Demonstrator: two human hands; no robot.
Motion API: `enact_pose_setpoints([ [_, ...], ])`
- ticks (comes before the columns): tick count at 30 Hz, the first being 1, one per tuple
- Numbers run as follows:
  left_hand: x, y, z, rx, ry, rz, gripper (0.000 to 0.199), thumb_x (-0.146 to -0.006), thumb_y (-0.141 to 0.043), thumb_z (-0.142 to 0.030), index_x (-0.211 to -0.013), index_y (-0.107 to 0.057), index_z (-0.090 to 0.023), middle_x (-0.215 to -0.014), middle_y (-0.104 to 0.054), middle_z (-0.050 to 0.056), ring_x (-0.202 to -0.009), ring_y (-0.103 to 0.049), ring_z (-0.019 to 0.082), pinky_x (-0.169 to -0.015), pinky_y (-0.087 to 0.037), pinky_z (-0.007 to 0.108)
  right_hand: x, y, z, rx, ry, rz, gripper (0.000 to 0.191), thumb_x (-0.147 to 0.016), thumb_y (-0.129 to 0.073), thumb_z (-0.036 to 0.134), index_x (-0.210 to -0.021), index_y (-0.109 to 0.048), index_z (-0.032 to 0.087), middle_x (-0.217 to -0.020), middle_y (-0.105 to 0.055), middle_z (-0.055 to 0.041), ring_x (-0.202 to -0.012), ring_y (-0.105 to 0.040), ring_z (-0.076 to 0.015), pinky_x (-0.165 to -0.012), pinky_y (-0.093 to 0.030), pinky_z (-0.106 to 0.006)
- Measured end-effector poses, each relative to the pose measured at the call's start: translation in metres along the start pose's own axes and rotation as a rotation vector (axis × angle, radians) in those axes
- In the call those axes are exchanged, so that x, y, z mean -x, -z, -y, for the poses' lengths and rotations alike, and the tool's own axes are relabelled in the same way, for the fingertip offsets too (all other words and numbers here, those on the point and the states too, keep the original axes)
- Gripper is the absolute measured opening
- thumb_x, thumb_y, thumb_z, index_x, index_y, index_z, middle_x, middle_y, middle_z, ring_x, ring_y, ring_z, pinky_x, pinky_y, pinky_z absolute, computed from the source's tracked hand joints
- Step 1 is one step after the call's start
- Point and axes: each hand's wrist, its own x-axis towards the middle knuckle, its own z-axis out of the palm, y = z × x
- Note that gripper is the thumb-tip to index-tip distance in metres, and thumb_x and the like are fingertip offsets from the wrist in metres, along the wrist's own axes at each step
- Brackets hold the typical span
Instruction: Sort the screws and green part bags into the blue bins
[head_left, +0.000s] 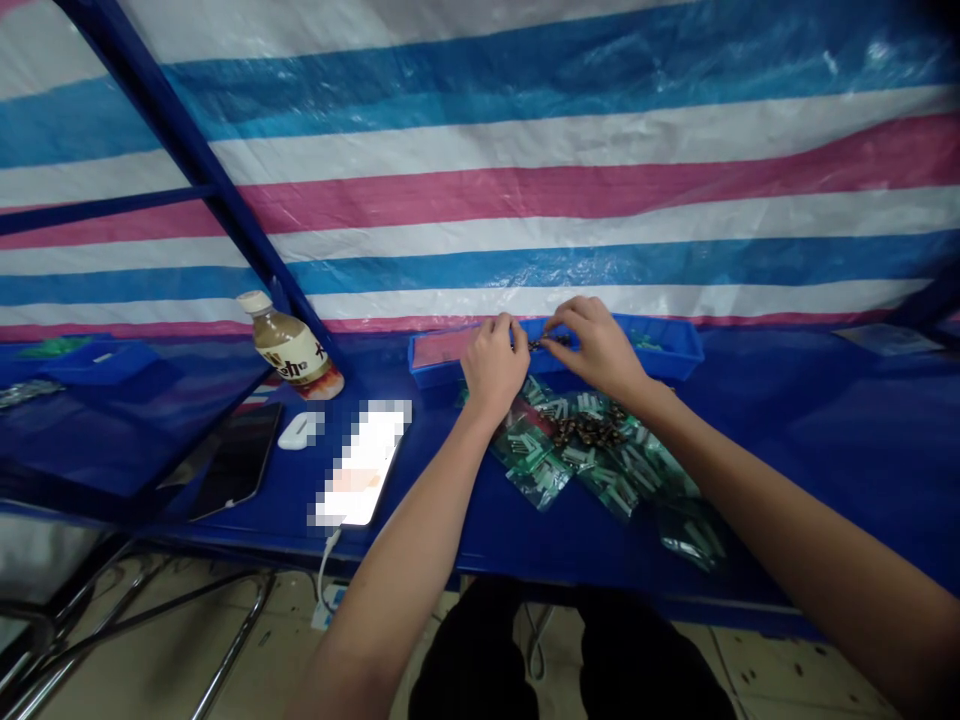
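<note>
1. Blue worktop [787,450] lies beneath both hands, with a plastic sheet [525,190] striped blue, white and pink rising beyond them.
2. Left hand [496,365]: fingers curled together, their tips gripping the near end of some small dark pieces [535,345] between the two hands.
3. Right hand [596,345]: just beside the left, thumb and forefinger bent towards the same pieces; whether they pinch them cannot be told.
4. Just beyond and partly behind the hands, a long blue tray [686,350] runs sideways, with something flat and pink [440,348] in its left end.
5. Below the hands, between the forearms, sits a loose pile of small brown pieces [589,432], on and among clear green-tinted bags [541,482] holding pale, slim pieces; some bags lie partly under the right forearm.
6. Left of the left forearm are a lit phone [367,465] with a white cable [324,570], its screen blurred, a small white case [296,430] and a dark-screened device [240,455].
7. Farther left of the hands, a capped bottle [296,350] of brown drink stands near a blue metal post [217,195].
</note>
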Motion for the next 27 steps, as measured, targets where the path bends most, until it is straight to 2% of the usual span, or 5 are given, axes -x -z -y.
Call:
enact_pose_setpoints([
  [3, 0.000, 0.000, 0.001, -0.004, 0.013, -0.002, 0.027, -0.100, -0.034, -0.031, -0.098, -0.060, -0.022, -0.094, -0.065, 0.009, -0.086, -0.060, 0.022, -0.070, -0.039, 0.031, -0.001, -0.001, -0.011, 0.025, -0.134, -0.025, 0.020, -0.087, -0.059, 0.027, -0.104, -0.064, 0.017, -0.100, -0.062, -0.0125, -0.098, -0.054, -0.0286, -0.085, -0.043, -0.041],
  [8, 0.001, 0.000, -0.001, 0.004, 0.006, 0.018, 0.028, -0.100, -0.034, -0.031, -0.100, -0.060, -0.022, -0.096, -0.065, 0.010, -0.090, -0.060, 0.023, -0.071, -0.040, 0.031, 0.020, 0.006, 0.001, -0.249, -0.009, 0.411, 0.014, -0.088, -0.060, 0.031, -0.093, -0.069, 0.020, -0.089, -0.067, -0.0044, -0.079, -0.060, -0.0184, -0.075, -0.045, -0.031],
  [11, 0.002, -0.001, -0.002, -0.029, -0.014, 0.017, 0.028, -0.100, -0.035, -0.031, -0.100, -0.061, -0.022, -0.095, -0.066, 0.009, -0.089, -0.059, 0.023, -0.071, -0.040, 0.031, 0.032, 0.006, 0.015, -0.232, 0.040, 0.522, 0.017, -0.089, -0.062, 0.035, -0.097, -0.070, 0.022, -0.093, -0.066, -0.0047, -0.082, -0.061, -0.0186, -0.076, -0.044, -0.030],
  [20, 0.002, -0.004, -0.001, -0.093, -0.045, 0.015, 0.028, -0.100, -0.035, -0.031, -0.103, -0.062, -0.021, -0.099, -0.066, 0.009, -0.094, -0.059, 0.024, -0.072, -0.040, 0.031, 0.037, 0.001, 0.029, -0.275, 0.018, 0.498, 0.011, -0.089, -0.062, 0.025, -0.083, -0.069, 0.019, -0.082, -0.067, -0.0044, -0.080, -0.061, -0.0185, -0.074, -0.045, -0.031],
  [27, 0.003, -0.002, -0.004, -0.087, -0.054, 0.049, 0.028, -0.100, -0.036, -0.032, -0.101, -0.062, -0.021, -0.096, -0.065, 0.009, -0.094, -0.059, 0.024, -0.073, -0.041, 0.031, 0.032, 0.014, 0.015, -0.855, -0.396, 0.195, 0.028, -0.079, -0.069, 0.039, -0.098, -0.068, 0.019, -0.091, -0.072, -0.0067, -0.087, -0.068, -0.0208, -0.081, -0.055, -0.037],
])
